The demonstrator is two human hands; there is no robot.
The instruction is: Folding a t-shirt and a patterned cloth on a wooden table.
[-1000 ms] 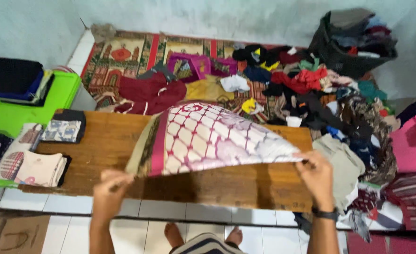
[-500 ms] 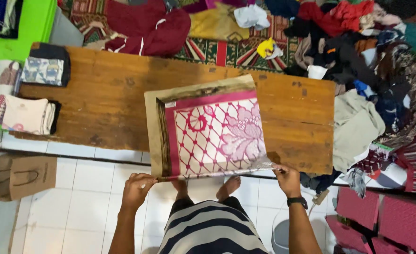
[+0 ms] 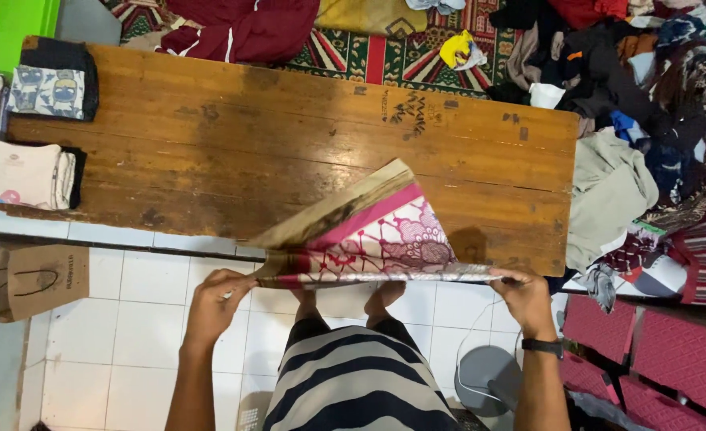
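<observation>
- I hold a pink patterned cloth (image 3: 385, 239) by its near edge, my left hand (image 3: 217, 295) closed on one corner, my right hand (image 3: 524, 295) closed on the other.
- Its long axis runs left to right between my hands, level with the near edge of the worktop (image 3: 209, 152).
- The rest of it lies ahead of my hands, its far corner rising to a point over the wood.
- Both hands are equally near it, well apart from each other.
- Folded clothes (image 3: 25, 172) sit at the worktop's left end; a loose heap (image 3: 608, 72) lies to the right.
</observation>
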